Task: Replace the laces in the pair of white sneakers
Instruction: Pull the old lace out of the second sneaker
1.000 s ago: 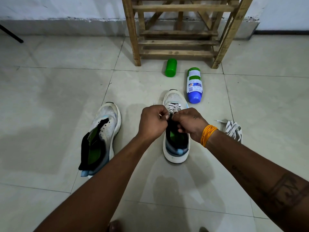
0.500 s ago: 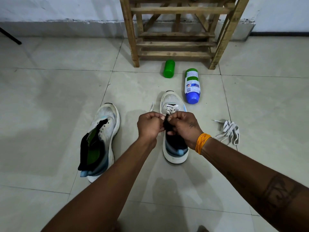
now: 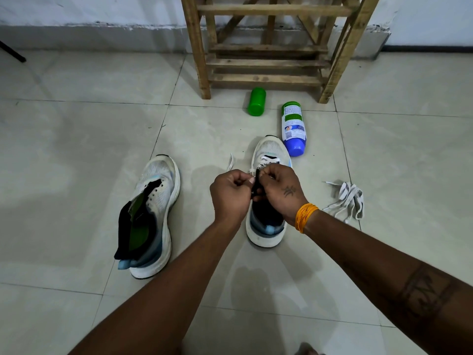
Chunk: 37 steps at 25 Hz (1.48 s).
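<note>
Two white sneakers stand on the tiled floor. The left sneaker (image 3: 153,208) has no lace and its black tongue lies open. The right sneaker (image 3: 268,155) carries a white lace (image 3: 265,160) through its front eyelets, and one loose end trails off to its left. My left hand (image 3: 230,193) and my right hand (image 3: 279,190) meet over this shoe's tongue, each with fingers curled, pinching the lace at the eyelets. A second loose white lace (image 3: 348,198) lies bunched on the floor to the right.
A wooden rack (image 3: 268,47) stands against the wall ahead. A green cap (image 3: 256,101) and a blue-and-white bottle (image 3: 293,129) lie on their sides in front of it. A dark rod (image 3: 12,52) pokes in at the far left.
Both hands have drawn back slightly toward me along the right sneaker, still pinching the lace. The shoes have not moved.
</note>
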Tool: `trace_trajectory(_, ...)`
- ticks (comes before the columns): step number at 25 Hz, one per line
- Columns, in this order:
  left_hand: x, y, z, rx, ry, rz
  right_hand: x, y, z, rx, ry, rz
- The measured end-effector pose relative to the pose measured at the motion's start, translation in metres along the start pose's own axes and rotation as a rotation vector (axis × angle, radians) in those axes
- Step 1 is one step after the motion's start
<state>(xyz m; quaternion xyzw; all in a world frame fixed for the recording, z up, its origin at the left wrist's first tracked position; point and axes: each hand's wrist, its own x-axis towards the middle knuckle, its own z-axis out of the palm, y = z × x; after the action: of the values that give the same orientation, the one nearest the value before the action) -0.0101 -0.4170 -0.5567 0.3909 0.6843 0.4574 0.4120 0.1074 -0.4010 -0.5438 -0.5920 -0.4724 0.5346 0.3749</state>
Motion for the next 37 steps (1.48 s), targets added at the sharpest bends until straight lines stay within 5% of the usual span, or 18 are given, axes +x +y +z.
trace_trajectory(12,-0.008,-0.003,0.000,-0.019,0.136,0.107,-0.005,-0.004,-0.002,0.103,-0.047,0.016)
trace_trajectory(19,-0.010,0.012,-0.001,0.438,0.094,0.323,-0.005,-0.011,-0.006,-0.107,-0.057,-0.012)
trace_trajectory(23,-0.011,0.007,0.001,0.481,0.118,0.336,0.001,-0.016,-0.008,-0.087,-0.230,0.069)
trace_trajectory(27,-0.019,0.013,0.013,0.410,0.188,0.208,-0.005,-0.005,0.009,0.185,0.032,0.178)
trace_trajectory(31,-0.013,0.009,0.014,0.393,0.235,0.069,-0.010,-0.002,0.021,0.164,0.237,0.141)
trace_trajectory(37,-0.015,0.004,0.002,0.381,0.179,0.263,0.010,-0.012,-0.017,0.184,0.247,0.103)
